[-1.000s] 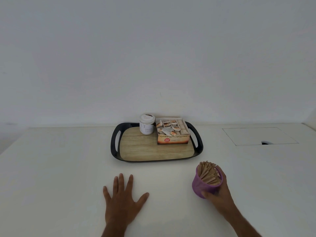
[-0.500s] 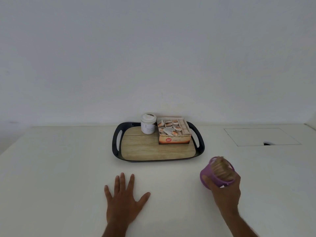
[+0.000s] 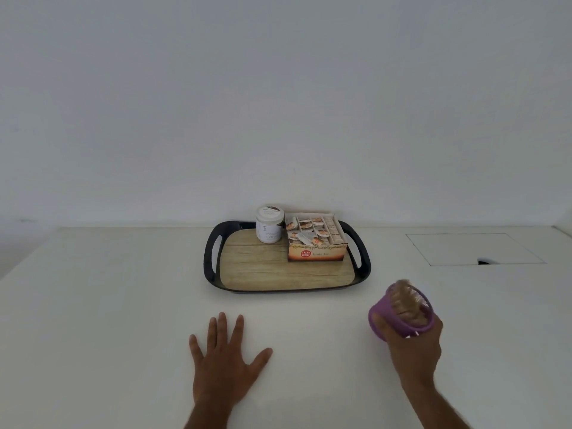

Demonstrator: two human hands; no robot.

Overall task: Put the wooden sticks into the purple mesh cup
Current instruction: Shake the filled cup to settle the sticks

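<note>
The purple mesh cup [image 3: 385, 314] is tilted, mouth toward the upper right, at the right front of the white table. My right hand [image 3: 413, 351] grips it from below and behind, fingers curled round its wall. A bundle of wooden sticks [image 3: 407, 300] fills the cup and shows at its mouth, blurred by motion. My left hand [image 3: 224, 365] rests flat on the table with its fingers spread, well to the left of the cup and holding nothing.
A black-rimmed tray [image 3: 210, 258] with a wood-grain floor sits beyond the hands. It carries a white jar [image 3: 269, 224] and an open box of tea sachets [image 3: 315, 243]. A rectangular hatch [image 3: 473, 249] lies in the tabletop at the far right.
My right hand has turned the cup of sticks from upright to tilted and shifted it slightly right. My left hand has stayed flat on the table.
</note>
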